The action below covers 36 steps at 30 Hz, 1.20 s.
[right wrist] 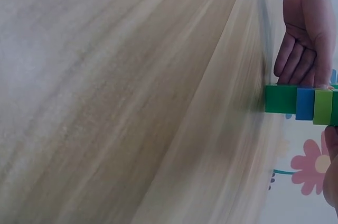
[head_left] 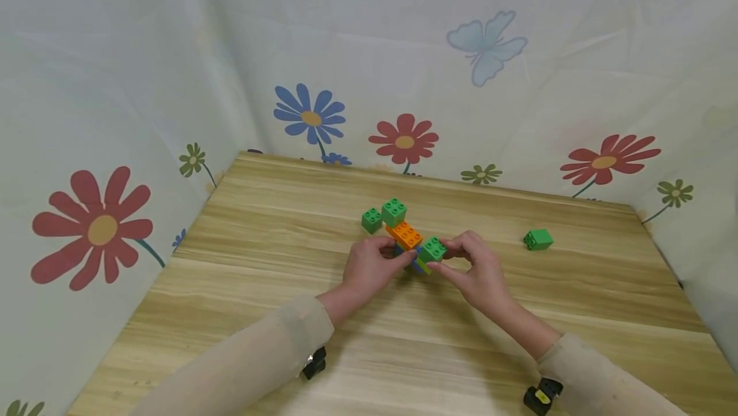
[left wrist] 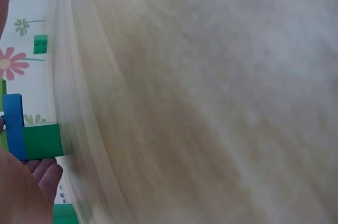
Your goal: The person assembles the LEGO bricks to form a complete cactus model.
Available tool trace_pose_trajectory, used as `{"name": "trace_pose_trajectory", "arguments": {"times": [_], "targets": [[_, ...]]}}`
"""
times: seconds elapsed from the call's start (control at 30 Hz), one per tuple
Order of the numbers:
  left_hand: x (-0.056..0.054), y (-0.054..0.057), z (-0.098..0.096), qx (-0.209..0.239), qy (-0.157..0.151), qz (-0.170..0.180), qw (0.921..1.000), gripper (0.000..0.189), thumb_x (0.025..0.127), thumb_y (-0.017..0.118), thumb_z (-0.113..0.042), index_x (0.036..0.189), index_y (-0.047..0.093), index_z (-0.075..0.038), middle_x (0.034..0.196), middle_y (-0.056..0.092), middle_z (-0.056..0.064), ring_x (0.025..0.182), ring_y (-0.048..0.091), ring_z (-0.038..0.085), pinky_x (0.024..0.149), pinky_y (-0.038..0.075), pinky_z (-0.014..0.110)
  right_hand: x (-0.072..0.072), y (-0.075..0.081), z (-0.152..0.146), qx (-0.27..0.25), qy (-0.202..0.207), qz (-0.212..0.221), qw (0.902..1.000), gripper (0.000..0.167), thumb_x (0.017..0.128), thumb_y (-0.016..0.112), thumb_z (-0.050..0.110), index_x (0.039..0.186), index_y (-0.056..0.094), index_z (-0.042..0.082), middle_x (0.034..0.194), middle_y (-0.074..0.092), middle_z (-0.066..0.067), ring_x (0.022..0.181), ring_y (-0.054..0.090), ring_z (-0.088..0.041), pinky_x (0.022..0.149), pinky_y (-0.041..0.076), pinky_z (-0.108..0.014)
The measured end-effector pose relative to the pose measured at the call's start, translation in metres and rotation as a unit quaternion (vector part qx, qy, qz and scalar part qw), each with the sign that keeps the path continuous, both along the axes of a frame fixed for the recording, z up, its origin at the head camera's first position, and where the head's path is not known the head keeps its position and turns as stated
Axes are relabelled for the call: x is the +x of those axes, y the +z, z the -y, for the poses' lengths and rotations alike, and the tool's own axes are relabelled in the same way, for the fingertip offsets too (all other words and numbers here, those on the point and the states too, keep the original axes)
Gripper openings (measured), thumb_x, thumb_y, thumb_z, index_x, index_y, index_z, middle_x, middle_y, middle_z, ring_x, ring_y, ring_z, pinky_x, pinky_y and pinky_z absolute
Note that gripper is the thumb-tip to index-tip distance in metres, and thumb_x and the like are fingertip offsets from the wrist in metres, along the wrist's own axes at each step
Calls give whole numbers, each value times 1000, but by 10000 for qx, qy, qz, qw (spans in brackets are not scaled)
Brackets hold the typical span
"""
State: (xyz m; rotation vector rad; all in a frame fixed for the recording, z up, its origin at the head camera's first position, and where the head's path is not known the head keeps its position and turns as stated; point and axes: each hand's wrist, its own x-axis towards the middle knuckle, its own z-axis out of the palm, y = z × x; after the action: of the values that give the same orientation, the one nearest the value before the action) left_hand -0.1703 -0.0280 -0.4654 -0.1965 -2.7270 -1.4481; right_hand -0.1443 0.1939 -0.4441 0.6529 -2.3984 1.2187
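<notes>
A small stack of toy building blocks stands at the table's middle. An orange block lies across its top, with a green block at the far end. Lower down come a lime block, a blue block and a green bottom block at the table. My left hand holds the stack from the left, thumb on the near side. My right hand pinches another green block between thumb and fingers at the stack's near right end. Whether that block is fully seated cannot be seen.
One green block stands just left of the stack's far end. Further right, another green block lies on its side on the wooden table. Behind the table hangs a white flowered cloth.
</notes>
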Motion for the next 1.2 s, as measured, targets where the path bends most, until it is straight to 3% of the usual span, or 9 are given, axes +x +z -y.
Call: {"name": "trace_pose_trajectory", "arguments": {"times": [0.27, 0.73, 1.2], "targets": [[1, 1, 1, 71, -15, 13, 10000, 33, 92, 86, -45, 102, 83, -14, 100, 81, -2, 90, 75, 11, 75, 63, 29, 0, 1, 0, 37, -23, 115, 9999, 34, 80, 93, 2, 104, 70, 6, 103, 69, -3, 91, 73, -20, 84, 65, -32], [2, 2, 0, 68, 17, 87, 9999, 35, 92, 86, -44, 107, 83, -13, 103, 81, -1, 92, 75, 11, 77, 64, 29, 2, -1, 1, -42, 9, 94, 9999, 35, 78, 93, 0, 104, 69, 6, 104, 70, -4, 91, 74, -22, 82, 66, -45], [3, 4, 1, 130, -16, 96, 9999, 32, 92, 85, -44, 101, 83, -13, 99, 80, -2, 88, 73, 10, 75, 63, 30, 1, -2, -1, 188, -8, -107, 9998, 43, 77, 95, 1, 113, 71, 5, 108, 74, -4, 90, 75, -19, 81, 66, -38]]}}
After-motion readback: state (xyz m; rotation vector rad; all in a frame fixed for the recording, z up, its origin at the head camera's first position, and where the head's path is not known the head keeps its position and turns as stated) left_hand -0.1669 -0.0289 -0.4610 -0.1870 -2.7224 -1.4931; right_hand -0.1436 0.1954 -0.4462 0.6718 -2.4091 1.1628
